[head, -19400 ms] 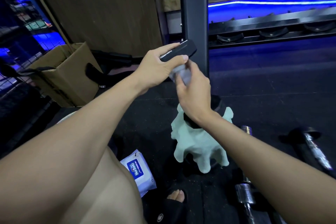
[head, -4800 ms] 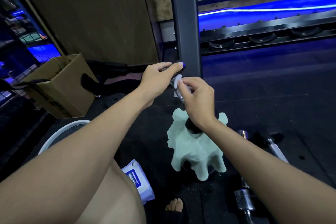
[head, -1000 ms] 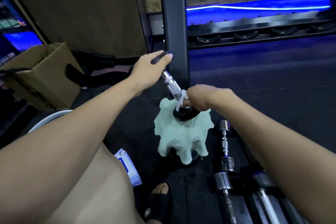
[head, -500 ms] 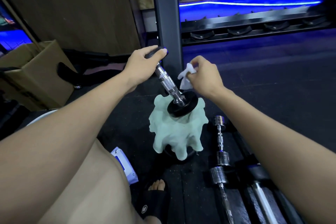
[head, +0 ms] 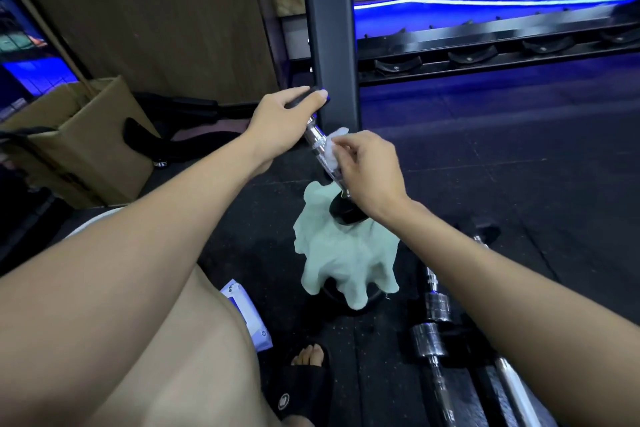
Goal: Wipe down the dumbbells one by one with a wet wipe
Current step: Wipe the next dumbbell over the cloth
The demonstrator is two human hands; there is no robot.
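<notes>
A small dumbbell (head: pixel 317 139) with a chrome handle stands tilted, its lower black plate (head: pixel 343 213) resting on a pale green cloth (head: pixel 346 253) draped over something dark on the floor. My left hand (head: pixel 282 121) grips the dumbbell's upper black end. My right hand (head: pixel 367 170) presses a white wet wipe (head: pixel 332 147) against the chrome handle, fingers wrapped round it. The handle's lower part is hidden by my right hand.
Several more chrome dumbbells (head: pixel 433 322) lie on the black rubber floor at lower right. A wipe packet (head: pixel 247 312) lies by my knee. A dark rack post (head: pixel 329 31) stands just behind the hands, a cardboard box (head: pixel 79 139) at left. My sandalled foot (head: pixel 304 381) is below.
My right hand has gone from the lower plate, lifted off briefly, and now has the wipe back on the chrome handle near its upper part. My left hand keeps its hold.
</notes>
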